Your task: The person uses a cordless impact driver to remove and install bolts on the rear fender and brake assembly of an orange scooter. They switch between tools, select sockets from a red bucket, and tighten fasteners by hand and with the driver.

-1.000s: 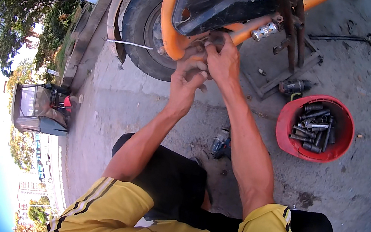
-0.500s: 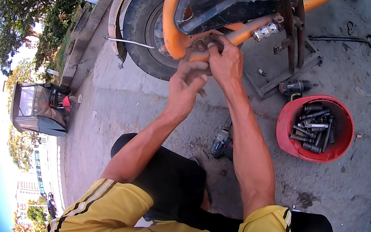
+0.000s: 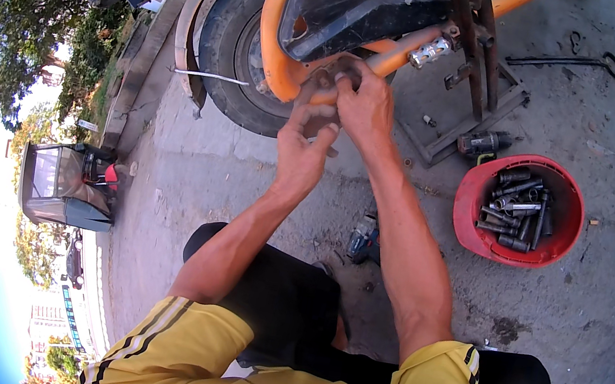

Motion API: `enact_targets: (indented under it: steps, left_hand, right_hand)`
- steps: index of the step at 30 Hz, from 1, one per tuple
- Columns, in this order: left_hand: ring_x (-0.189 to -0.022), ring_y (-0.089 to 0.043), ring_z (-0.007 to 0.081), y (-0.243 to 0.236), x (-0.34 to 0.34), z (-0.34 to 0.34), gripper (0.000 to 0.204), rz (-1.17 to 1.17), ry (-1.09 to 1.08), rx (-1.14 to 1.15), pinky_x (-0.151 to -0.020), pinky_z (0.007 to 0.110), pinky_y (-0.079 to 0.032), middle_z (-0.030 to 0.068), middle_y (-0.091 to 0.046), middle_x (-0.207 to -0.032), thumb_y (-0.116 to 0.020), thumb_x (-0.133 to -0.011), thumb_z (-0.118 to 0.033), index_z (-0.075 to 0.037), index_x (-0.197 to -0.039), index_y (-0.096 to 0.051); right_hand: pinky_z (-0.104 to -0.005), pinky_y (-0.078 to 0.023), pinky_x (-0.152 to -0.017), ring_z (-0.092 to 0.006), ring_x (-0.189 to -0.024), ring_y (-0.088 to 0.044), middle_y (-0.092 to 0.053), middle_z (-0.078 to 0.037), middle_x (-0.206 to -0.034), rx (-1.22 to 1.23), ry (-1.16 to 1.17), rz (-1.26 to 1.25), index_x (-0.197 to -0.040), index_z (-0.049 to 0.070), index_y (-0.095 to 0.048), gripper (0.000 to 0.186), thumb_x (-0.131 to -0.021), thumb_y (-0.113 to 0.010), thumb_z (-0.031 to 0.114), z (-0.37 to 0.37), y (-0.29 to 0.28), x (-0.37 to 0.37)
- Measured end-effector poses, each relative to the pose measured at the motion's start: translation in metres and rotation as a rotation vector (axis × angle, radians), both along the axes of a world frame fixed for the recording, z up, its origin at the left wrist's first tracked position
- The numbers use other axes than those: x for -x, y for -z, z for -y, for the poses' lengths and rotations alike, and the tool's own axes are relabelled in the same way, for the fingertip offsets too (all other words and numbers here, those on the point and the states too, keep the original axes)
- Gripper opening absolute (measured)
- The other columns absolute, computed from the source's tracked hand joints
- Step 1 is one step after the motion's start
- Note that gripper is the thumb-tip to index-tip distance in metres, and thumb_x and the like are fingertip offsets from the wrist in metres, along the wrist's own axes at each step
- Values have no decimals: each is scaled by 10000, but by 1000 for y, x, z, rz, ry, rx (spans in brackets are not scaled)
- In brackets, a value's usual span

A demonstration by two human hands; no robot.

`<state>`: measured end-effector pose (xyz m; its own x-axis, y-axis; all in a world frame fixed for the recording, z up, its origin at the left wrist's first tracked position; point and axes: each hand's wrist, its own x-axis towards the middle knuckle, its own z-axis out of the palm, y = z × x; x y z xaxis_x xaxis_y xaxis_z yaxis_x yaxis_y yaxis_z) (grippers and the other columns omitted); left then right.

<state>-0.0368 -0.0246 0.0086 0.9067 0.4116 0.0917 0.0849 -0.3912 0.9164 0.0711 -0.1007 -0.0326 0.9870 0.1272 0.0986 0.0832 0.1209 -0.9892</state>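
The orange frame [image 3: 272, 29] of a two-wheeler is at the top, with its black tyre [image 3: 225, 29] behind. My right hand [image 3: 367, 112] is at the frame's lower end, thumb and fingers closed round a small part there that my fingers hide. Just below and to its left, my left hand [image 3: 301, 150] has curled fingers, one reaching up against the orange metal. What sits between its thumb and fingers is blurred and too small to name. A chrome spring [image 3: 429, 51] shows on the frame's right side.
A red helmet-like tub [image 3: 469, 208] holding several dark sockets stands at the right. One power drill [image 3: 482, 143] lies above it, another [image 3: 363, 239] between my forearms. A rusty metal stand [image 3: 479, 58] and a long bar tool [image 3: 564, 65] are farther off. A covered vehicle [image 3: 66, 182] is at the left.
The view has shifted slightly, moving the frame a little to the left. My left fingers reach higher against the orange metal; my right hand stays at the same spot.
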Motion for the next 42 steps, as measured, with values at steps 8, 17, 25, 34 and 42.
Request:
enact_targets:
  steps: [8,17,25,34,42]
  left_hand:
    - [-936,-683,165,3,-3,-5,240,76,24,104,-687,320,-597,98,-689,-1095,-630,-921,-33,26,-1153,-643]
    - [-968,-682,187,5,-6,-5,224,78,11,91,-675,324,-596,115,-673,-1138,-621,-929,-10,13,-1152,-629]
    - [-934,-664,171,8,-5,-6,199,114,-5,162,-696,325,-596,106,-670,-1098,-617,-931,-19,4,-1128,-615]
    - [-961,-666,177,11,-9,-15,192,126,-10,268,-724,331,-597,101,-647,-1163,-610,-941,-37,-12,-1132,-605]
    - [-929,-669,164,3,-17,0,211,106,4,175,-694,315,-590,101,-651,-1138,-618,-942,-34,-10,-1151,-608]
  right_hand:
    - [-457,-562,-866,-411,-985,-732,-758,-229,-1007,20,13,-5,-1202,44,-721,322,-949,-641,226,-2,-3,6]
    - [-426,-567,-861,-371,-977,-751,-775,-192,-1010,-100,6,-2,-1206,64,-723,301,-950,-644,200,-4,2,0]
    - [-394,-568,-841,-304,-927,-764,-783,-168,-982,-39,-14,-45,-1194,64,-733,284,-940,-650,162,1,-6,3]
    - [-381,-561,-856,-273,-925,-757,-783,-151,-983,-104,-73,-44,-1192,34,-729,278,-948,-655,144,-4,3,-3]
    - [-395,-568,-873,-294,-963,-762,-782,-168,-1007,-197,-3,-30,-1195,34,-721,278,-956,-640,148,-1,-3,-9]
